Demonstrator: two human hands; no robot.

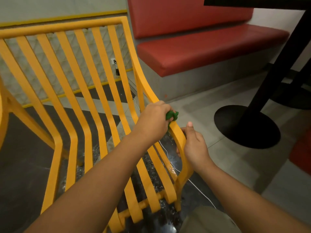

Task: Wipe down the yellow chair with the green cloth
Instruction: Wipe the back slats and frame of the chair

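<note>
The green cloth (171, 116) is bunched in my left hand (154, 121), whose fingers are curled tight round it, pressing it against the curved right side rail of the yellow chair (80, 91). Only a small crumpled tuft of the cloth shows past my knuckles. Just below it on the same rail, my right hand (195, 147) grips the chair, fingers wrapped behind the rail and thumb pointing up beside it.

The chair is made of long, glossy yellow slats running from the top bar down through the bend into the seat; a shiny patch glints on a slat near my right wrist. It stands on a floor (235, 165) of dark speckled and pale grey tiles, with a thin white cable (198, 187) trailing beneath it. Beyond the rail sits a red padded seat (202, 52), and to the right a black table base (247, 126) stands on the pale tiles.
</note>
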